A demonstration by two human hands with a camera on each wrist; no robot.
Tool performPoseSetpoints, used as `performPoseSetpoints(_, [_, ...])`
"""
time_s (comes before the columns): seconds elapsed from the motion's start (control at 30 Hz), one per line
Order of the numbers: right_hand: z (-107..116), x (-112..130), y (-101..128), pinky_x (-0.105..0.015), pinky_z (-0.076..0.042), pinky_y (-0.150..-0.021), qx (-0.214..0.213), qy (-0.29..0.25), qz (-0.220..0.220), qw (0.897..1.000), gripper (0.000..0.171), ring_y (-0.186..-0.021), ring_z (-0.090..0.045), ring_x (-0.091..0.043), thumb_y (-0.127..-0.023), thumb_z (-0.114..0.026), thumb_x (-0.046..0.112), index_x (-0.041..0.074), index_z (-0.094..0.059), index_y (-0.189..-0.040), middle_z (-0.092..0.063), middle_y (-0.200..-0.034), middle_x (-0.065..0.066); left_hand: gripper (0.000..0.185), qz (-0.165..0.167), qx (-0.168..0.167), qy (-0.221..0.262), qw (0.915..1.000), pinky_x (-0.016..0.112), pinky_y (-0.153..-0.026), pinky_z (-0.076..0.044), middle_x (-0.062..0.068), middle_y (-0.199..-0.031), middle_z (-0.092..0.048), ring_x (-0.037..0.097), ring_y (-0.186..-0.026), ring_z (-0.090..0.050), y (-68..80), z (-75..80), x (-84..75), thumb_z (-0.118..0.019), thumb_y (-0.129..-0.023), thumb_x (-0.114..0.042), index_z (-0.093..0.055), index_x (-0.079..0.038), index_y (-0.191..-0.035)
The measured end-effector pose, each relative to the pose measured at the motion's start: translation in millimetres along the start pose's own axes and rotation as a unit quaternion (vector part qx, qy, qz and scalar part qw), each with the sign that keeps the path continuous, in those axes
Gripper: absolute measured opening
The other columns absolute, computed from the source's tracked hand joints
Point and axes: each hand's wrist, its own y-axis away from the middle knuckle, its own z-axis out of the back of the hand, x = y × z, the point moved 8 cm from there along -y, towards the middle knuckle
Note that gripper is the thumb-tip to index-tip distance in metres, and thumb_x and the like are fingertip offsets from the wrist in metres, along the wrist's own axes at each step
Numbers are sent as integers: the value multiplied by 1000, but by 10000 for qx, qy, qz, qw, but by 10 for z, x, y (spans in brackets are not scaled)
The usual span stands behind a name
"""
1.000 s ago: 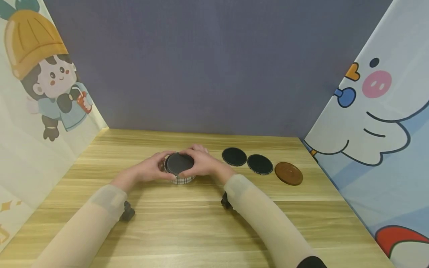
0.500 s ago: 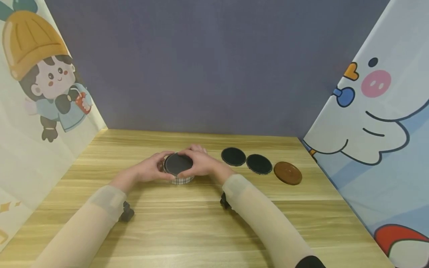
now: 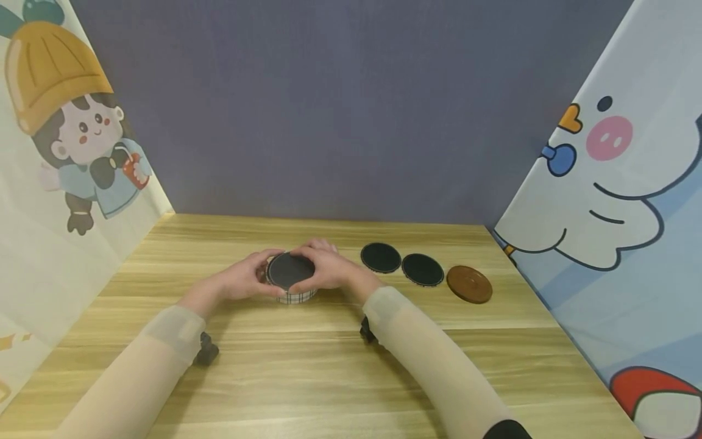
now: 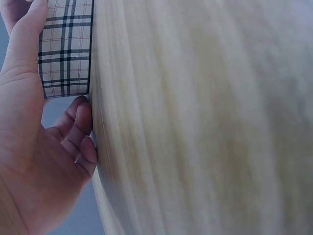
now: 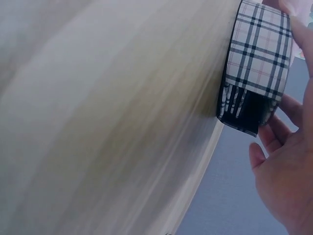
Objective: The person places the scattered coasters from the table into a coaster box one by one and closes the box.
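One cartoon-printed panel (image 3: 33, 244) stood at the far left of the table (image 3: 285, 372). The left hand (image 3: 247, 278) was curled round the left side of a plaid box (image 3: 297, 298), thumb along its near wall, lower fingers close to the tabletop. The box was round, with a dark top (image 3: 286, 270); whether that was a fixed lid or a loose disc could not be told. Its base touched, or almost touched, the table, and the right wrist view showed an opening (image 5: 253, 105) in its wall. The right hand (image 3: 328, 268) gripped the right side, thumb near the upper rim.

If one hand pressed harder than the other, the box would probably skid or tip; a squeeze beside the opening, likely the weaker part, might flex the wall. A thumb catching the rim could tilt the dark top, were it loose.

Further right, a black disc (image 3: 381, 257) and a second black disc (image 3: 422, 269) lay flat, nearly edge to edge; a wide swing of the right hand might push one against the other. Just beside them lay a brown disc (image 3: 469, 284), probably safer from such a knock.
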Motion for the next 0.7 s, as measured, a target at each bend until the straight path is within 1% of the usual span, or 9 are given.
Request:
performPoseSetpoints(0.13, [-6,-4,2,-53,-35,-124,16,43,-33,10000,91,-151,-38,-26,-88,-88,59,23,-52,-163,-46,-164,-5,104,23,13,-69,10000,49,-109,-55,25,-147,-58,32,-126,-68,9,4,-3,-88,-96,-39,-25,-13,-173])
performPoseSetpoints(0.2, [-7,-5,6,-54,-34,-125,7,87,-48,10000,92,-152,-38,-27,-88,-87,60,23,-52,-163,-46,-165,-5,104,2,22,-57,10000,50,-108,-56,25,-147,-59,32,-126,-69,9,3,-5,-88,-96,-39,-25,-13,-173])
performPoseSetpoints(0.33, [-5,6,31,-57,-32,-128,27,118,8,9999,88,-153,-39,-29,-91,-84,61,22,-53,-163,-45,-166,-6,105,67,-4,-104,9999,49,-107,-56,26,-148,-54,32,-124,-68,17,2,15,-88,-95,-42,-24,-14,-174])
performPoseSetpoints(0.43, [16,10,79,-57,-32,-130,56,133,81,9999,80,-154,-40,-30,-96,-79,60,22,-54,-162,-46,-165,-6,107,140,-27,-170,9998,49,-106,-55,25,-146,-51,31,-121,-67,23,3,33,-88,-94,-44,-24,-15,-174])
performPoseSetpoints(0.57, [85,-13,178,-54,-40,-128,-14,102,140,9998,66,-152,-46,-30,-103,-72,53,22,-57,-159,-49,-162,-6,108,122,-99,-245,9996,50,-107,-53,23,-141,-55,29,-118,-67,18,12,24,-90,-93,-44,-25,-14,-174])
performPoseSetpoints(0.63, [124,-33,236,-51,-47,-123,-81,92,193,9997,59,-146,-53,-29,-105,-70,48,20,-60,-156,-52,-159,-6,108,88,-138,-252,9995,51,-109,-52,22,-137,-59,29,-117,-68,12,16,11,-91,-92,-42,-26,-13,-173])
performPoseSetpoints(0.7, [157,-60,297,-47,-54,-115,-111,108,247,9996,54,-137,-60,-26,-107,-70,44,18,-62,-154,-55,-155,-6,109,64,-189,-288,9994,53,-110,-52,22,-135,-62,29,-117,-68,12,25,-1,-93,-91,-41,-27,-12,-173])
